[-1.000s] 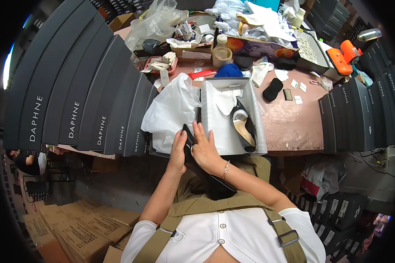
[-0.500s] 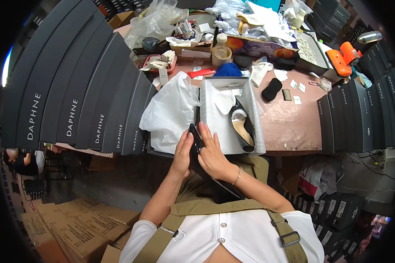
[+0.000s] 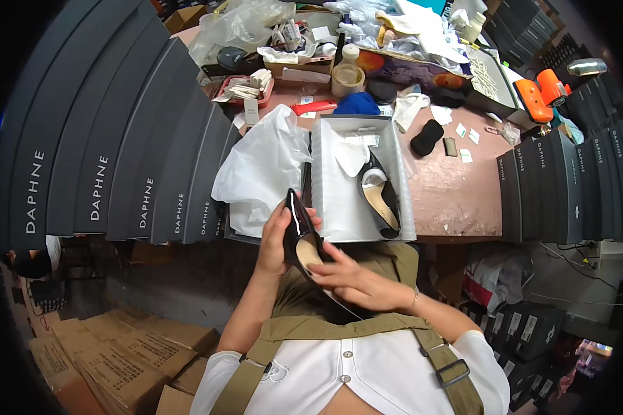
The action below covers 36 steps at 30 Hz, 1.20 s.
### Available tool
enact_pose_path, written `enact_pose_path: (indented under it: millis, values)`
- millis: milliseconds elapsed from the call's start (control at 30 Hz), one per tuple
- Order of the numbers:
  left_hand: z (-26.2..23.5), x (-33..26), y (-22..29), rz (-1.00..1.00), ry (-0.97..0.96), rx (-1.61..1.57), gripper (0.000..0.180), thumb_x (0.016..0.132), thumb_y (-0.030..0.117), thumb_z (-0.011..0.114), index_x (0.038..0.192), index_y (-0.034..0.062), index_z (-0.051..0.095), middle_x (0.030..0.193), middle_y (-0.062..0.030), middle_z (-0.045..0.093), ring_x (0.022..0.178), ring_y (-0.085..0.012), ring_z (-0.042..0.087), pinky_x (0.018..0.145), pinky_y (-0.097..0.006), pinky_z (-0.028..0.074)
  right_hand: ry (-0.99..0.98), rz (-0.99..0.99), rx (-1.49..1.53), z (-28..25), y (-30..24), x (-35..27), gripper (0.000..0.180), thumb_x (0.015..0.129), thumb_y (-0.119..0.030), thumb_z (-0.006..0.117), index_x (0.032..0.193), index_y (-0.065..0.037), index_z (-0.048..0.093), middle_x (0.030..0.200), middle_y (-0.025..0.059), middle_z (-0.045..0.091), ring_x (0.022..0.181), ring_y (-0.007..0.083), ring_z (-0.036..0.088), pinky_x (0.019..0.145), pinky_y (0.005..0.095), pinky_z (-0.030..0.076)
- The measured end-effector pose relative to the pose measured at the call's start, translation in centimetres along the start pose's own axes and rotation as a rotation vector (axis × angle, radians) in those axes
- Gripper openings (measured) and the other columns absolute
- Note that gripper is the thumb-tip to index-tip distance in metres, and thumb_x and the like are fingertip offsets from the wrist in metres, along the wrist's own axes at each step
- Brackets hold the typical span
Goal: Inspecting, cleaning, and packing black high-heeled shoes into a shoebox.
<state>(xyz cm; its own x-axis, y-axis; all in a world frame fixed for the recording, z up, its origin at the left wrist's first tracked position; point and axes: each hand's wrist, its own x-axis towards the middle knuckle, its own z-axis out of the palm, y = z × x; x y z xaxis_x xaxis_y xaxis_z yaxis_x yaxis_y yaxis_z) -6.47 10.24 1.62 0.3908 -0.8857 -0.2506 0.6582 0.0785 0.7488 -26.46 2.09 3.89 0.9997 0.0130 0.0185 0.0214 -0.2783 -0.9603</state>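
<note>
My left hand is wrapped round the front part of a pointed black patent pump, held above my lap with its toe away from me. My right hand grips the pump's side near the heel end, fingers at the rim of the opening. The pale insole faces up; its heel is hidden. Just beyond, an open shoebox lined with white paper holds the matching black pump, with white stuffing in its toe. Left of it, white tissue paper spreads over the lid.
Tall stacks of dark shoeboxes stand left and right. Along the back are a red-handled tool, a tape roll, a blue cloth and an orange tape dispenser. Flattened cartons lie lower left.
The pump has turned so its opening and insole now face up. My right hand has slid from near the toe back toward the heel end. The view has shifted slightly.
</note>
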Motion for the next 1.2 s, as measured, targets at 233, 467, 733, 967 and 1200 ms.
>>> enact_pose_path:
  millis: [233, 467, 733, 967, 1200]
  values:
    - [-0.1, -0.4, -1.9, -0.146, 0.080, -0.142, 0.058, 0.097, 0.045, 0.044, 0.138, 0.0044, 0.037, 0.116, -0.0151, 0.057, 0.105, -0.0247, 0.058, 0.092, -0.041, 0.049, 0.068, 0.067, -0.354, -0.9, -1.0, 3.0, 0.067, 0.098, -0.044, 0.039, 0.144, 0.003, 0.026, 0.149, 0.0234, 0.028, 0.142, 0.0344, 0.019, 0.114, 0.0544, 0.005]
    - [-0.4, 0.0, -0.4, -0.098, 0.044, -0.120, 0.058, 0.097, 0.042, 0.043, 0.141, 0.0046, 0.033, 0.113, -0.0154, 0.057, 0.099, -0.0248, 0.060, 0.089, -0.041, 0.050, 0.120, 0.142, -0.521, 0.0, -4.7, 5.4, 0.066, 0.090, -0.045, 0.054, 0.128, 0.009, 0.045, 0.130, 0.0238, 0.049, 0.127, 0.0379, 0.041, 0.107, 0.0439, 0.031]
    - [0.4, 1.0, 0.4, -0.146, 0.036, -0.011, 0.053, 0.097, 0.039, 0.044, 0.136, 0.0030, 0.039, 0.108, -0.0134, 0.059, 0.097, -0.0228, 0.061, 0.089, -0.038, 0.051, 0.282, 0.126, -0.467, 1.4, 0.8, 8.0, 0.051, 0.096, -0.043, 0.041, 0.110, 0.006, 0.044, 0.101, 0.0229, 0.046, 0.111, 0.0411, 0.043, 0.109, 0.0596, 0.011]
    - [-2.1, -0.3, -1.0, -0.076, 0.059, -0.281, 0.059, 0.095, 0.042, 0.048, 0.136, 0.0009, 0.039, 0.118, -0.0177, 0.057, 0.108, -0.0266, 0.058, 0.096, -0.040, 0.047, 0.106, 0.289, 0.275, -1.1, -0.5, 3.0, 0.047, 0.094, -0.027, 0.056, 0.130, 0.002, 0.049, 0.123, 0.0208, 0.056, 0.110, 0.0300, 0.056, 0.097, 0.0414, 0.042]
    - [0.2, -3.4, -1.9, -0.352, -0.095, -0.429, 0.069, 0.093, 0.056, 0.043, 0.136, 0.0033, 0.040, 0.124, -0.0172, 0.054, 0.110, -0.0362, 0.056, 0.095, -0.053, 0.046, 0.851, 0.353, -1.162, -12.4, 11.9, 7.5, 0.021, 0.079, -0.016, 0.067, 0.096, -0.003, 0.064, 0.123, 0.0159, 0.057, 0.109, 0.0355, 0.054, 0.091, 0.0400, 0.041]
